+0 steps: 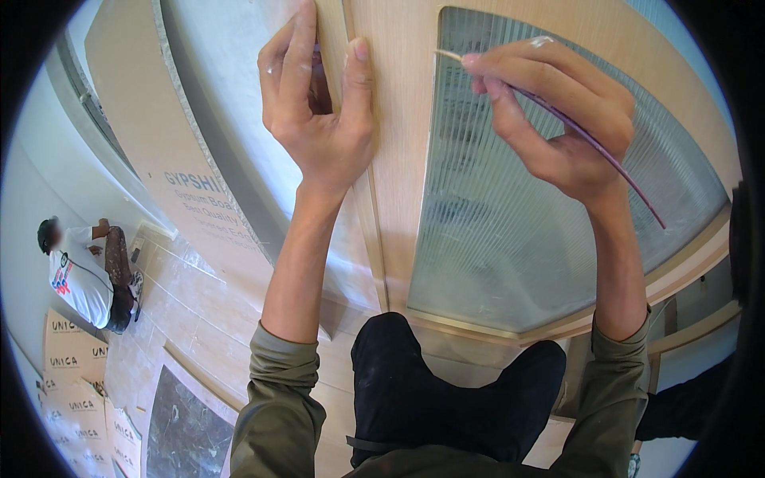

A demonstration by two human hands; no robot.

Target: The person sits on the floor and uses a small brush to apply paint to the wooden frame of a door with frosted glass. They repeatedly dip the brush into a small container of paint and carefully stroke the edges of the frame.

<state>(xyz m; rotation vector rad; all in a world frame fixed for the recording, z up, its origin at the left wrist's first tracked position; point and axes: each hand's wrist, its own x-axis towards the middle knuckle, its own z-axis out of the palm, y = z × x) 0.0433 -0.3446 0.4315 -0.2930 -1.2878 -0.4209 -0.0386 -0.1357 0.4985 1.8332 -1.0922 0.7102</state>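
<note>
A light wood-grained door (394, 179) with a fluted glass panel (496, 257) stands before me. My left hand (320, 113) is around the door's edge, with the thumb on one side and the fingers on the other. A dark recess (321, 89) in that edge shows between thumb and fingers. In my right hand (562, 113), between thumb and fingertips, is a thin purple-handled brush (618, 167). Its pale, narrow tip points left, near the upper left border of the glass, and its handle runs back past my wrist. White smears mark both hands.
A printed gypsum board (179, 155) leans at the left. Beyond it another person (83, 275) sits low on the tiled floor (179, 287). Printed cardboard (77, 412) and a dark framed panel (185, 424) lie at lower left. A dark-clothed limb (687, 397) shows at lower right.
</note>
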